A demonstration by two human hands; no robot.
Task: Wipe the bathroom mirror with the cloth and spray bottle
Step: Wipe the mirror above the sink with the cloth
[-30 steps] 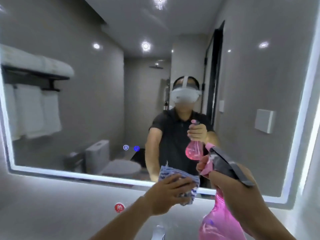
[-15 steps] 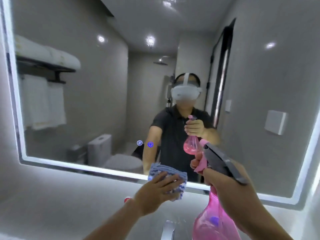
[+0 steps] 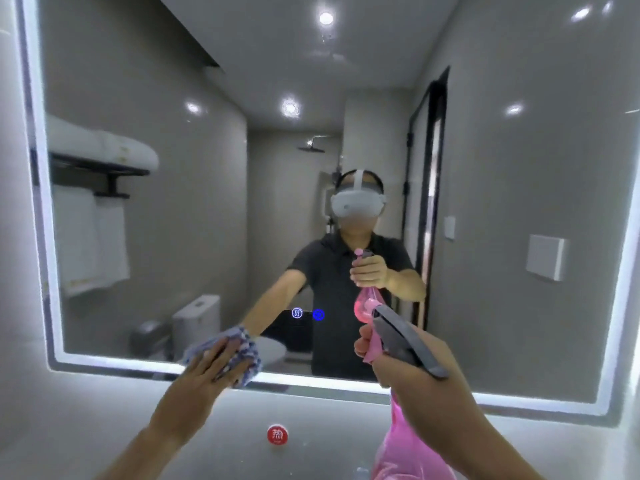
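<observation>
A large wall mirror [image 3: 207, 81] with a lit white border fills the view and reflects a person in a dark shirt and headset. My left hand [image 3: 202, 377] presses a blue-and-white cloth [image 3: 244, 355] flat against the mirror's lower edge, left of centre. My right hand [image 3: 420, 393] grips a pink spray bottle [image 3: 403, 452] by its neck, its grey trigger head [image 3: 405, 341] aimed at the glass a short way off it. The bottle's base runs out of the bottom of the view.
Two small blue touch icons [image 3: 307, 314] glow on the mirror near the cloth. A round red sticker [image 3: 277, 434] sits on the grey wall below the mirror. The mirror reflects a towel rack, toilet and doorway.
My left hand has slid the cloth left and up onto the mirror's lower edge, fingers now spread flat. My head has tilted upward. The spray bottle stays raised on the right.
</observation>
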